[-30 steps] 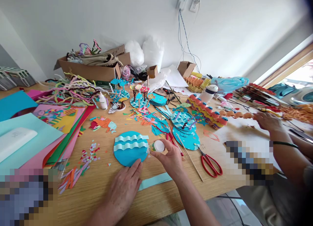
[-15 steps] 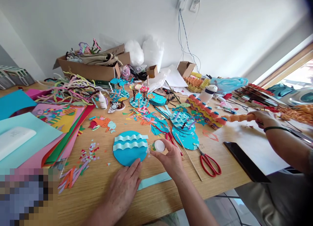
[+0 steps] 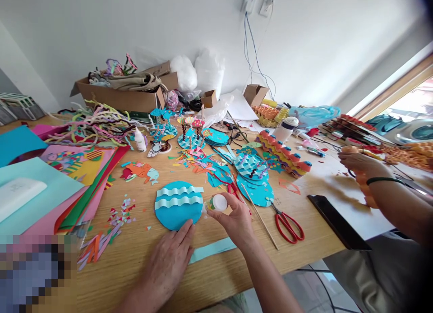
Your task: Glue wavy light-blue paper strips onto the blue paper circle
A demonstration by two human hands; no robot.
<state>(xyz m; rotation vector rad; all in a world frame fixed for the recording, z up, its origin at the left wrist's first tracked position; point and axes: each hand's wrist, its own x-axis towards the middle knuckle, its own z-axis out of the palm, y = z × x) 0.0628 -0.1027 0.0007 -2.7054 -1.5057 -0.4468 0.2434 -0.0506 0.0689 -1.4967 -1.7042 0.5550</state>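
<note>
A round blue paper disc (image 3: 178, 218) lies on the table in front of me. Two wavy light-blue paper strips (image 3: 179, 202) cross its upper half, their right ends reaching past the rim. My left hand (image 3: 171, 252) rests on the disc's lower edge with its fingers stretched out. Close to the right rim, my right hand (image 3: 237, 218) grips a small glue bottle (image 3: 219, 203), tipped sideways with its round white end toward me. Its tip is hard to make out against the disc's edge. Below, between my hands, a flat light-blue paper strip (image 3: 213, 250) lies on the wood.
Red-handled scissors (image 3: 289, 227), a wooden stick (image 3: 260, 218) and a black phone-like slab (image 3: 336, 222) lie to the right. A co-worker's hand (image 3: 358, 162) holds an orange carton piece (image 3: 367, 189). Paper scraps (image 3: 122, 211), coloured sheets (image 3: 81, 200) and a white bottle (image 3: 140, 140) are leftward.
The co-worker's hand has drawn the orange carton piece away from the colourful carton row and turned it toward their body. My hands, the bottle and the disc stay practically in place.
</note>
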